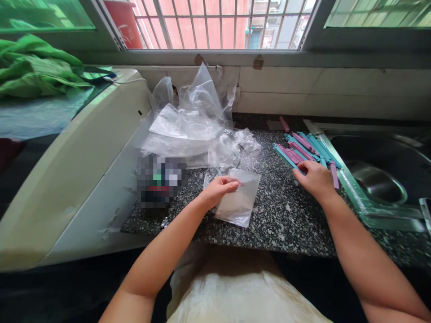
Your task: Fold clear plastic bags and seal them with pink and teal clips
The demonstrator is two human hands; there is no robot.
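Note:
My left hand (219, 190) pinches a small clear plastic bag (239, 204) by its upper left part, thumb on top, holding it over the speckled countertop. My right hand (314, 177) rests at the near side of a pile of pink and teal plastic bag clips (305, 146). Its thumb and forefinger are closed at the end of a teal clip (286, 157); the other fingertips are partly hidden. One pink clip (334, 175) sticks out to the right of that hand.
Crumpled clear plastic bags (195, 121) are heaped behind my left hand. A blurred-out item (160, 181) lies on the left. The sink (367, 211) with a metal bowl (377, 181) is on the right. A white appliance (101, 148) borders the counter (276, 220).

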